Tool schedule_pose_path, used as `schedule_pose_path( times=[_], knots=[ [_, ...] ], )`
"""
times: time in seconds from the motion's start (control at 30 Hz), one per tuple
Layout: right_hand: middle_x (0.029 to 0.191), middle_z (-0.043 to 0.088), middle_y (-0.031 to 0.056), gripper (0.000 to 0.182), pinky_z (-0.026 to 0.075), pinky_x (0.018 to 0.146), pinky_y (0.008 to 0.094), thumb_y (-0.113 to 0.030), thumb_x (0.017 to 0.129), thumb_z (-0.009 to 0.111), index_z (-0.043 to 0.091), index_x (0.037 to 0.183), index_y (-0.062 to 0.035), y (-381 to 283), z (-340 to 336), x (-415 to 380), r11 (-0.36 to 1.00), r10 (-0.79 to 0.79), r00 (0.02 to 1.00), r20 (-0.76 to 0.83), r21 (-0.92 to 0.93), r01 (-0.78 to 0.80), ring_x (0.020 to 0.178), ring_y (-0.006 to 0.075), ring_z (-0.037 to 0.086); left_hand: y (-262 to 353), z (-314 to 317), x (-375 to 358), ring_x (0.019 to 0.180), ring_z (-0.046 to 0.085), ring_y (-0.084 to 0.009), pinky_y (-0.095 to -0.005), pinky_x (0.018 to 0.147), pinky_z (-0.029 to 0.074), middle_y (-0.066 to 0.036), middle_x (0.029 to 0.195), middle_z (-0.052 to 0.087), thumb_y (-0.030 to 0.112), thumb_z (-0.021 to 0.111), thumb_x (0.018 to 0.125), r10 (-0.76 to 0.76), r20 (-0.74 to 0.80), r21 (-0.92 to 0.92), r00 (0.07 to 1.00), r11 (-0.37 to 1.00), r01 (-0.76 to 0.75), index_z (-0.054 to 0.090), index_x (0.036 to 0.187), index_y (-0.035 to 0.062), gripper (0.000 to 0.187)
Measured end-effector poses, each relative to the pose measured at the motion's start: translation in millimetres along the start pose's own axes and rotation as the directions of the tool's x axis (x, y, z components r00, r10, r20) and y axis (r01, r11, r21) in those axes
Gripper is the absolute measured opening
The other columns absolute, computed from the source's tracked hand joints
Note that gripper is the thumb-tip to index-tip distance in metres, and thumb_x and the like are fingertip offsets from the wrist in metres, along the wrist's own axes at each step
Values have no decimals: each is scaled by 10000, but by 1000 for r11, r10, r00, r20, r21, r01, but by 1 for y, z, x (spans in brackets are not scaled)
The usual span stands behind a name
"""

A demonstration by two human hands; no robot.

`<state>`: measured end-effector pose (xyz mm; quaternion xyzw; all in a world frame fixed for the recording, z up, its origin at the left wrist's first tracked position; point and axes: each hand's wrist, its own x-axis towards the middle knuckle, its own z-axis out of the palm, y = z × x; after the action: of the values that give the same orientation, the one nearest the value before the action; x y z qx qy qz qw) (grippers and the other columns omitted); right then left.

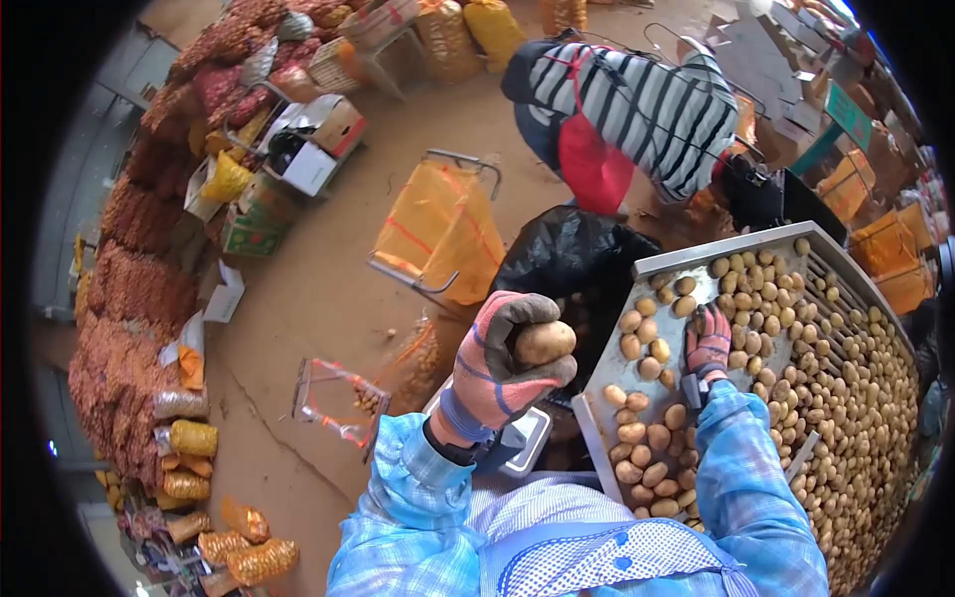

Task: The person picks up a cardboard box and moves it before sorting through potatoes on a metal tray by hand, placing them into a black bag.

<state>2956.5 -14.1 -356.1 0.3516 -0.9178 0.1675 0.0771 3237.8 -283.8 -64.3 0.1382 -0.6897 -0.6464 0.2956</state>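
Note:
My left hand, in a red and grey work glove, is raised in front of me and closed around one potato. My right hand, gloved the same way, rests palm down among several potatoes on the metal sorting tray. Loose potatoes cover the tray's slatted bed to the right. Below my left hand sits a weighing scale, partly hidden by my arm.
A black bag stands open beyond the tray. A person in a striped top bends over behind it. An orange mesh sack on a metal frame stands on the floor. Filled net sacks are stacked along the left wall.

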Motion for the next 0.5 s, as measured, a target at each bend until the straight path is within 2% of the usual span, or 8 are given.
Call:
schedule_pose_path(
  times=[0.1,0.17,0.23,0.27,0.3,0.4,0.43,0.5],
  knots=[
    [1406,431,200,712,315,1095,492,-300,794,707,405,1404,-92,21,17,-6,991,4,999,44,134,-10,1302,384,409,18,-38,-46,1001,568,-188,-330,852,488,-88,1088,546,73,848,673,270,-36,714,962,680,-164,558,1143,65,553],
    [1411,440,190,770,321,1104,465,-296,763,757,405,1414,-82,28,1,-15,916,6,1000,0,401,-6,1309,376,412,22,-80,-85,985,584,-259,-383,847,497,-128,1085,552,133,844,678,382,-74,931,921,357,-74,553,1157,52,566],
    [1419,431,193,862,309,1122,448,-267,682,818,405,1412,-66,4,-65,-31,879,-41,999,13,476,30,1334,384,379,-14,-150,-124,1056,564,-341,-421,913,480,-166,1170,534,215,820,702,226,-542,806,809,413,424,538,1196,65,589],
    [1432,411,202,912,300,1128,453,-281,656,833,389,1422,-65,5,-84,-48,911,-67,996,50,410,41,1341,394,364,-37,-190,-144,1101,547,-375,-438,950,467,-185,1219,516,245,809,714,133,-695,706,707,314,635,528,1224,67,609],
    [1446,390,211,961,290,1133,458,-295,630,849,373,1432,-64,11,-100,-69,940,-85,992,92,337,49,1347,404,350,-55,-219,-159,1166,513,-394,-451,992,449,-206,1284,482,255,797,727,95,-760,646,643,1,764,510,1266,63,641],
    [1501,273,257,1238,233,1156,486,-449,489,898,264,1483,-72,36,-130,-136,978,82,912,401,144,-151,1398,432,255,-78,-203,-179,1256,441,-409,-476,1058,396,-231,1373,407,248,766,753,60,-653,751,755,-76,656,478,1323,48,669],
    [1511,253,258,1282,214,1164,489,-483,467,898,243,1491,-77,43,-140,-159,976,164,839,518,39,-215,1411,434,229,-80,-176,-169,1250,444,-415,-481,1057,391,-240,1371,418,260,750,759,-39,-491,859,870,144,491,462,1340,36,685],
    [1554,146,251,1336,148,1154,582,-573,443,877,219,1512,-115,23,-164,-177,975,223,670,708,-154,-163,1436,454,151,-98,-105,-154,1240,444,-435,-492,1056,373,-248,1357,431,304,733,765,-230,-257,910,939,269,315,460,1352,56,693]
  ],
)
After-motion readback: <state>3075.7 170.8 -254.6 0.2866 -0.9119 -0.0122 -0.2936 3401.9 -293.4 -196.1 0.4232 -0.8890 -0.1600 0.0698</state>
